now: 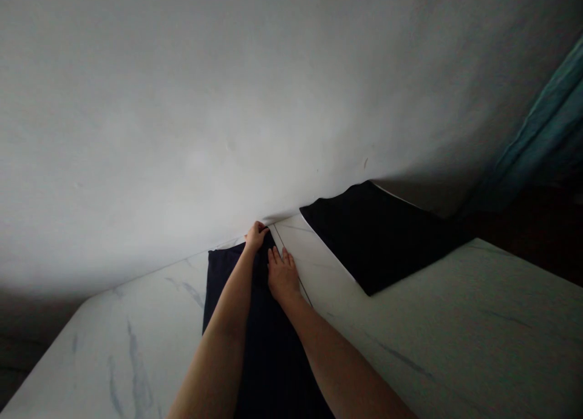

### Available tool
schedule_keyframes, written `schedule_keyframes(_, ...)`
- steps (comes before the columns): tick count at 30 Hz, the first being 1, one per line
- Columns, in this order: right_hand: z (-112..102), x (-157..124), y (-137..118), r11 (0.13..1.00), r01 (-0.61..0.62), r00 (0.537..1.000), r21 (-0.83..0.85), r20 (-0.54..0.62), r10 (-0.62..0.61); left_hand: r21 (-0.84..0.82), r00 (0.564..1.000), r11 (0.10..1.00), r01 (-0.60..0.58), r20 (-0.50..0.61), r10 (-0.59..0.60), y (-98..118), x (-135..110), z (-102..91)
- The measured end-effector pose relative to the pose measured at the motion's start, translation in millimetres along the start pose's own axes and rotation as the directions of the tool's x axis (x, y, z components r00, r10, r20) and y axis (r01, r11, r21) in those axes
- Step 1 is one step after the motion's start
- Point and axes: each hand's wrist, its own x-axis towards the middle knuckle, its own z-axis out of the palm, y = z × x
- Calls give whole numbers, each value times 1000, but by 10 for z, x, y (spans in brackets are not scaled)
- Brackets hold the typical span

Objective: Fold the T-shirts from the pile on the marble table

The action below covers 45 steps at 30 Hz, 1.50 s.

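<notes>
A dark navy piece of cloth [268,346] lies lengthwise on the marble-patterned table, its far edge close to the wall. At that cloth's far right corner, my left hand [256,235] is closed with the fingers pinching the edge. My right hand [283,274] rests flat on the cloth's right edge, fingers stretched out and slightly apart. My forearms cover part of the cloth, and its near end runs out of the picture at the bottom. The garment type cannot be made out.
A black folded cloth [387,237] lies to the right, reaching back to the wall. The white table [155,334] has grey veins and a dark seam beside my right hand. A pale wall [228,103] rises behind. A teal curtain [542,127] hangs at far right.
</notes>
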Motion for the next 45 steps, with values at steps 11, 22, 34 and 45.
schedule_keyframes(11, 41, -8, 9, 999, 3, 999, -38, -37, -4, 163, 998, 985, 53, 36, -60, -317, -345, -424)
schedule_keyframes(22, 17, -17, 4, 999, -10, 1000, -54, -13, 9, 143, 993, 989, 39, 102, -54, -557, -634, -588)
schedule_keyframes(34, 73, -2, 25, 999, -2, 999, -50, -35, 0, 54, 992, 999, 0, -128, 7, -395, -817, -427)
schedule_keyframes(45, 68, -3, 29, 999, 4, 1000, -47, -28, -5, 295, 996, 951, 92, -31, -86, -404, -831, -600)
